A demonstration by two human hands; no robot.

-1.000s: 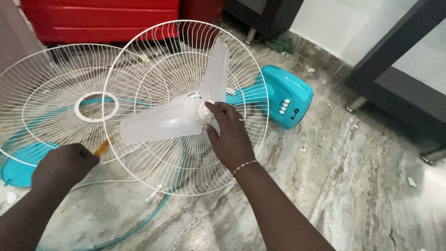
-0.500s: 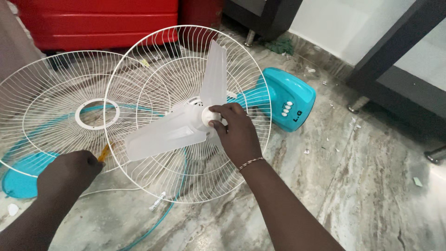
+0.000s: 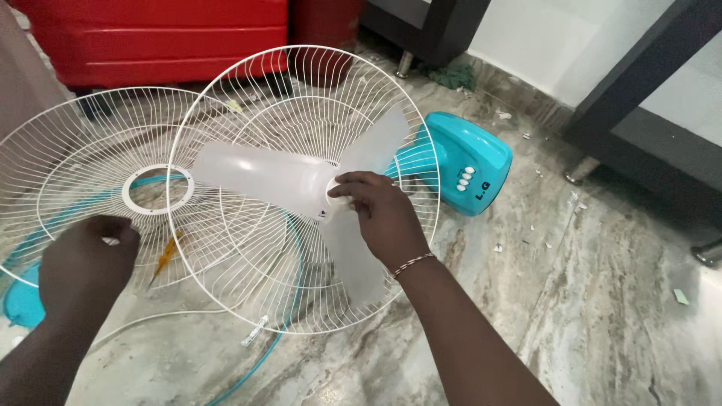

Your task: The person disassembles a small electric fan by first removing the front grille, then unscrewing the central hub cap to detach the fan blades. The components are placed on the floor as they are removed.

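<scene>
My right hand (image 3: pixel 382 216) grips the hub of a translucent white three-blade fan blade (image 3: pixel 263 174). The blade sits inside a round white wire rear grille (image 3: pixel 226 98), which is fixed to a teal fan body (image 3: pixel 470 158) lying on the floor. My left hand (image 3: pixel 84 263) hovers over the lower edge of a loose white front grille (image 3: pixel 68 158), with its fingers loosely curled and nothing in them. A yellow-handled screwdriver (image 3: pixel 167 254) lies under the grilles, just right of that hand.
A thin teal rim ring (image 3: pixel 265 353) and a white cable (image 3: pixel 150 319) lie on the marble floor. A teal round base (image 3: pixel 16 304) shows at the far left. Red cases (image 3: pixel 165 37) stand behind. Dark furniture with metal legs (image 3: pixel 580 171) stands to the right.
The fan blade has turned clockwise under my right hand. My left hand has risen up and to the left, away from the screwdriver.
</scene>
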